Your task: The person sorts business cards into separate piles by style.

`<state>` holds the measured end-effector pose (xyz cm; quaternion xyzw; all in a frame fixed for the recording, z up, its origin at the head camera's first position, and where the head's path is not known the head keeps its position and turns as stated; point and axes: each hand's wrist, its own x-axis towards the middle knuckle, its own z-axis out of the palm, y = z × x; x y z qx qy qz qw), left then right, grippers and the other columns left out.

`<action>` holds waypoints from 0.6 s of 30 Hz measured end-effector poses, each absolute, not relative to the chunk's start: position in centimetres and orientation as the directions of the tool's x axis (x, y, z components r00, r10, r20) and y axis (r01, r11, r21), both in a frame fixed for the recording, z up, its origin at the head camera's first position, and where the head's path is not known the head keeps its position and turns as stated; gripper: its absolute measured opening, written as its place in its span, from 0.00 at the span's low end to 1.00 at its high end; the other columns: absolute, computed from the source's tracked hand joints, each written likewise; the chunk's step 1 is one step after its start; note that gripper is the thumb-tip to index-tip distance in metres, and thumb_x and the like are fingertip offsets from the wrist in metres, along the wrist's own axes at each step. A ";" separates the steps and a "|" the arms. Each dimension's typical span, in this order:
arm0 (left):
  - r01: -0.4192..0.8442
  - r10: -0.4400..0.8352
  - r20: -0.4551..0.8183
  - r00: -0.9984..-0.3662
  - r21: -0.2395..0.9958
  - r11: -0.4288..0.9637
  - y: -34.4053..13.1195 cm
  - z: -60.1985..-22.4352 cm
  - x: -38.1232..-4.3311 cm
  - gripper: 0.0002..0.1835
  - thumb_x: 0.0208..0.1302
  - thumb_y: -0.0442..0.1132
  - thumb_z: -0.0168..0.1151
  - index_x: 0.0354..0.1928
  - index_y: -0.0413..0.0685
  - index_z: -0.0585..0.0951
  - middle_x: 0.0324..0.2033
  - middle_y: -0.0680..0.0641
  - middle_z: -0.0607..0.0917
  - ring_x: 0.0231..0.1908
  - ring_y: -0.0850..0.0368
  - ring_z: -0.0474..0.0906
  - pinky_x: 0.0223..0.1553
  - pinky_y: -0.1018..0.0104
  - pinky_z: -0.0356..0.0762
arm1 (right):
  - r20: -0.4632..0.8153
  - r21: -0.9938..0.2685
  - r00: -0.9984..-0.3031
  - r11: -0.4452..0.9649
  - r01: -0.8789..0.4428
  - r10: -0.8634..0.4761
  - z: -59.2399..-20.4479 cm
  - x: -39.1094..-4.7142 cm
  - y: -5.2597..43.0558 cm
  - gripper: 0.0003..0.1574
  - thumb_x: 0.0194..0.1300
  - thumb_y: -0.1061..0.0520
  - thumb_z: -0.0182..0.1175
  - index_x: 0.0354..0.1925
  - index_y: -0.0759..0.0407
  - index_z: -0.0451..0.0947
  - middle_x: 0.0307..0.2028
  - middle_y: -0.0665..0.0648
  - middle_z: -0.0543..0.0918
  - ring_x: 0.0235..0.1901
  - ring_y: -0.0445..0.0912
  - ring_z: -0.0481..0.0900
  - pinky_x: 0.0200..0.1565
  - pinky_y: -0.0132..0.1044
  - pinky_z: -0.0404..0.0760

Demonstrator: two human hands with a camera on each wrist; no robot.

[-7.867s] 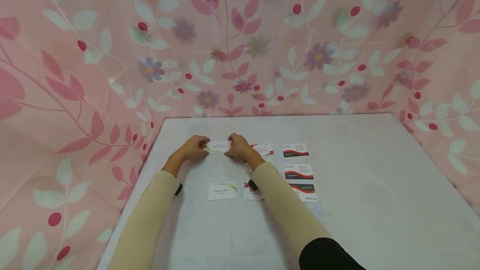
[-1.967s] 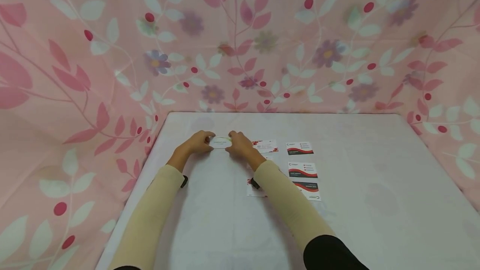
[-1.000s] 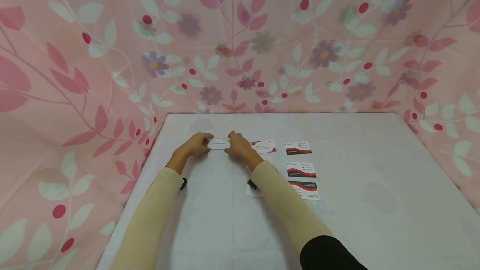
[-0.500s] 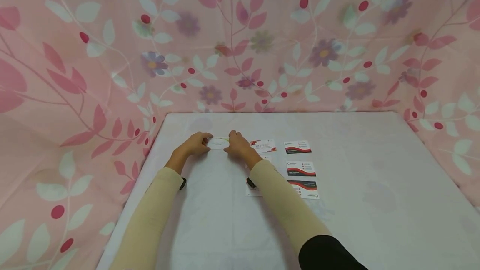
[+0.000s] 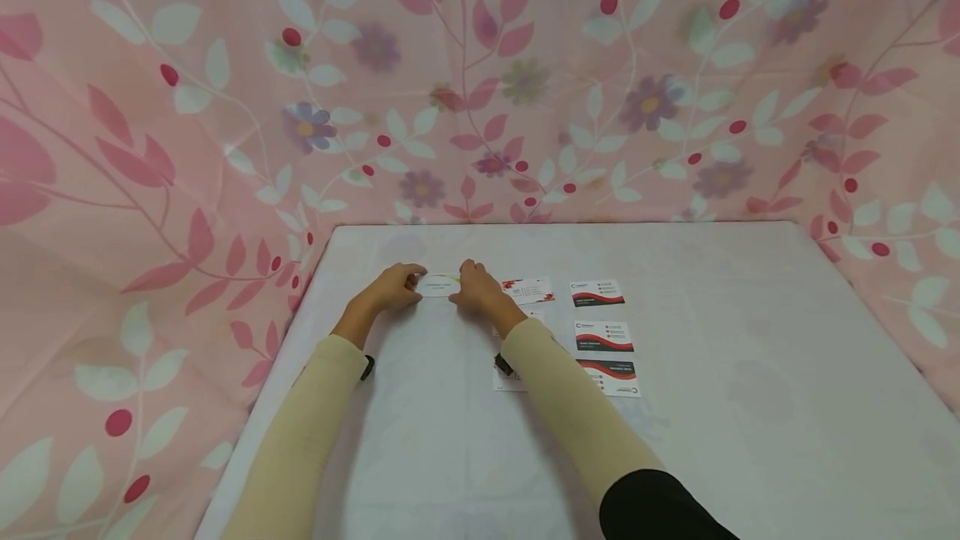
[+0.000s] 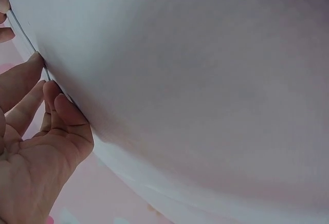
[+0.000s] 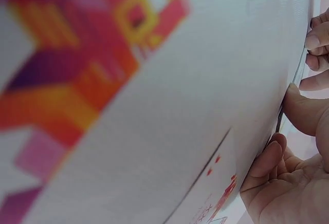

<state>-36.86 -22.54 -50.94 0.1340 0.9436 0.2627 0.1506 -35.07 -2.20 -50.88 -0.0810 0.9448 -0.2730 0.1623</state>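
Observation:
A white business card (image 5: pixel 438 286) with a green curve lies at the far left of the group on the white-covered table. My left hand (image 5: pixel 392 287) pinches its left end, thumb near and fingers far. At the other end my right hand (image 5: pixel 478 290) holds it the same way. In the left wrist view the thumb and curled fingers of the left hand (image 6: pixel 49 147) meet the thin edge of the card, close to the tabletop. The right wrist view shows the right hand (image 7: pixel 288 178) at that edge, facing the left fingertips (image 7: pixel 313 41).
Right of the hands is a column of red-patterned white cards, including a far card (image 5: pixel 528 290) and a near card (image 5: pixel 508 382) partly under the right forearm. Farther right lie three red-and-dark wavy cards, including the middle one (image 5: pixel 603 337). A floral curtain (image 5: pixel 495 90) hangs behind the table (image 5: pixel 750 315).
About eight seconds ago a second white-and-green card lay nearer on the table; that spot now shows only cloth. Over the last second both hands stay almost still at the card's ends.

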 end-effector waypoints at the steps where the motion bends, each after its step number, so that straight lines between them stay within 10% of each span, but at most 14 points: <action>1: 0.178 0.334 -0.211 -0.919 0.535 0.826 -22.5 -50.9 -36.8 0.28 0.61 0.31 0.65 0.64 0.40 0.74 0.47 0.38 0.78 0.45 0.48 0.73 0.51 0.55 0.72 | -0.261 -0.541 -0.934 0.838 -0.067 -0.244 -50.8 -35.0 -2.2 0.39 0.66 0.48 0.64 0.65 0.62 0.60 0.54 0.61 0.72 0.47 0.51 0.72 0.57 0.46 0.75; 18: 0.169 0.320 -0.196 -0.927 0.544 0.822 -22.2 -50.4 -36.2 0.27 0.60 0.28 0.64 0.63 0.39 0.74 0.46 0.37 0.79 0.46 0.47 0.73 0.51 0.54 0.73 | -0.253 -0.581 -0.945 0.814 -0.025 -0.209 -51.2 -35.0 -2.3 0.39 0.65 0.48 0.66 0.67 0.56 0.59 0.57 0.62 0.67 0.45 0.53 0.73 0.53 0.48 0.76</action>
